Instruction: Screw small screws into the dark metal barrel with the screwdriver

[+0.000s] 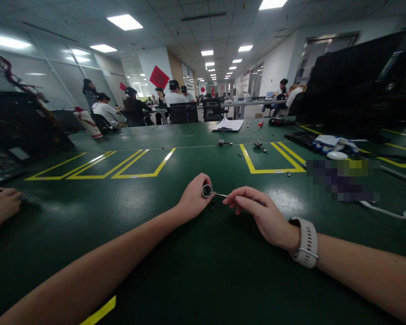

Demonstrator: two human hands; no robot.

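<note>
My left hand (195, 197) is closed around a small round metal cup-like part (206, 191), its open end turned toward me. Dark contents show inside the rim, too small to make out. Between the fingers of my right hand (257, 210) is a thin metal rod-like tool (219, 194), pointing left. Its tip reaches the cup's rim; I cannot tell whether it goes inside. The tool's other end is hidden by my fingers. Just below the cup, a tiny dark part (213, 208) lies on the green table (203, 280).
Two metal parts, one (224, 142) left of another (260, 146), lie farther back. Behind them is a clipboard with paper (228, 125). A white mouse (337, 155) and cables are at right, near a dark monitor (358, 81). Another person's hand (2, 205) rests at far left.
</note>
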